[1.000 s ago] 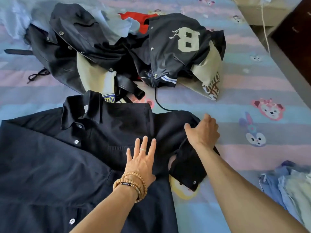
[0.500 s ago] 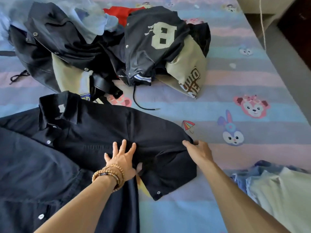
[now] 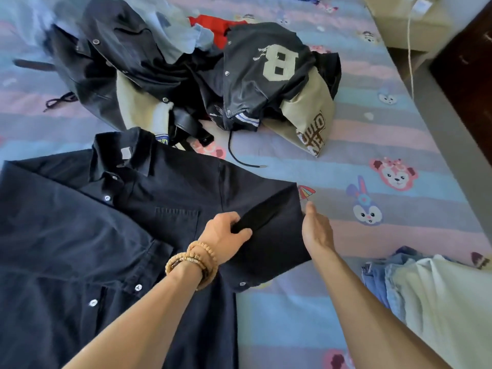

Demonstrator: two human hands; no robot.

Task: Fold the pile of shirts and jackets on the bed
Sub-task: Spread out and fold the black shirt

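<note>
Navy shirt (image 3: 80, 235) on pastel-striped, cartoon-printed bedsheet (image 3: 372, 145)

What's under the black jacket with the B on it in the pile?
Under the B jacket a khaki garment with brown lettering sticks out to the right, and a red one shows behind it. Whatever else lies beneath is covered.

Head view — down, close over bed (image 3: 372, 145)
</note>
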